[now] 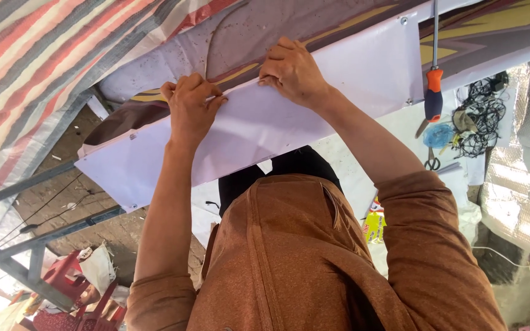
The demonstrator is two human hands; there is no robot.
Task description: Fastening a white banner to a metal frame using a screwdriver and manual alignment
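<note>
I count one white banner (pixel 314 92) across the middle, lower edge hidden by my torso. Two hands on its top edge: left hand (pixel 190 109) and right hand (pixel 292 72), fingers curled, pinching it. One orange-handled screwdriver (pixel 433 92) right of it, tip cut off.

We wear a rust-brown textured shirt (pixel 295 263), its sleeves (pixel 427 214) pushed up past our elbows, seams stitched down the front.
</note>
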